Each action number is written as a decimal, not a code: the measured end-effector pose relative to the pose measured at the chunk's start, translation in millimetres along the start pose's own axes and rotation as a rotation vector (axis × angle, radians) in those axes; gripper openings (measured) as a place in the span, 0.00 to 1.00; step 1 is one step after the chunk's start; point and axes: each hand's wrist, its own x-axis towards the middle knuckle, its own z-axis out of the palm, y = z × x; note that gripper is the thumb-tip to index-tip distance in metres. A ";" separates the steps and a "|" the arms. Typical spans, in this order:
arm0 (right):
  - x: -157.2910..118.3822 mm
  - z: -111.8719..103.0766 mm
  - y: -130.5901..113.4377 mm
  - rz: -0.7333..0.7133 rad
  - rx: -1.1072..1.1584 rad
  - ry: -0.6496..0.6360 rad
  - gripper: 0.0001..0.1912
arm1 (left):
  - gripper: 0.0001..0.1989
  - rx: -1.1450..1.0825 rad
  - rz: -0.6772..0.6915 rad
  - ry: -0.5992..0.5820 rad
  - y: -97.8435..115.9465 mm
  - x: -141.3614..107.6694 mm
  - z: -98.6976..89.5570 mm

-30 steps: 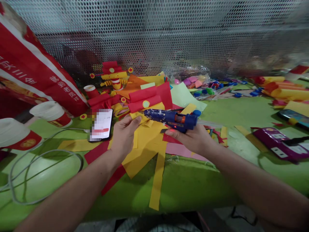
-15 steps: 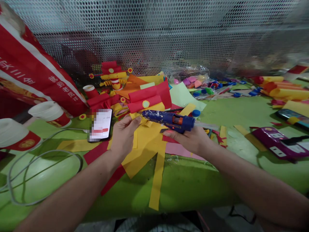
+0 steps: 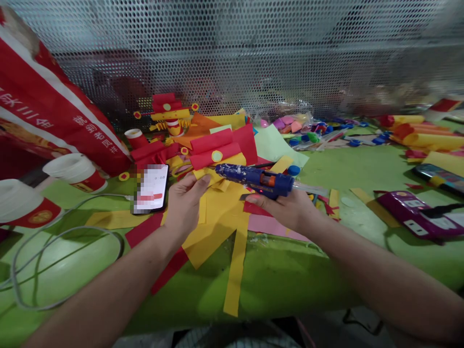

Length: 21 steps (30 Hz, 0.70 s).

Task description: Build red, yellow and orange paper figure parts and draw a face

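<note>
Green surfacing covers the table, which is backed across its width by a perforated metal panel. At far left stands a large red bag with a white stripe and white characters, leaning over the tabletop. Just in front of it, two white-and-red stacks of paper cups lie tilted. A pale cable loops in front of the cups and runs to the lit phone, which lies beside the left hand. Behind the phone, a red-and-yellow paper model stands upright near the panel. The left hand is closed in a pinch, thumb against fingers, on a small yellow paper piece. That piece sits near the table's middle, just in front of two red paper rolls, one bearing a pale disc. Loose yellow sheets spread below it. A blue glue gun, marked with pale residue, points its nozzle left at the yellow piece; contact cannot be confirmed. The right hand is wrapped around the gun's handle, a red glow showing at the thumb; its other fingers are largely hidden. Pink paper lies beneath that hand. Farther right, well apart from both hands, a purple power strip lies in front of a dark device and rolled orange and yellow paper.
</note>
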 end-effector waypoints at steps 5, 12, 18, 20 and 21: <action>0.2 -0.4 3.6 -0.036 -0.032 0.019 0.23 | 0.01 -0.009 -0.001 0.027 1.3 1.0 1.7; 1.3 -4.9 2.0 -0.052 -0.085 0.048 0.19 | 0.03 -0.019 0.005 0.041 3.6 0.7 1.7; 3.7 -6.9 5.3 -0.056 -0.138 0.083 0.20 | 0.03 -0.030 -0.009 0.107 6.1 1.5 3.1; 4.0 -7.2 6.5 -0.062 -0.148 0.081 0.20 | 0.03 -0.034 -0.008 0.108 7.0 1.9 4.0; 4.1 -7.4 6.9 -0.066 -0.151 0.083 0.20 | 0.04 -0.037 -0.008 0.107 7.3 2.0 4.4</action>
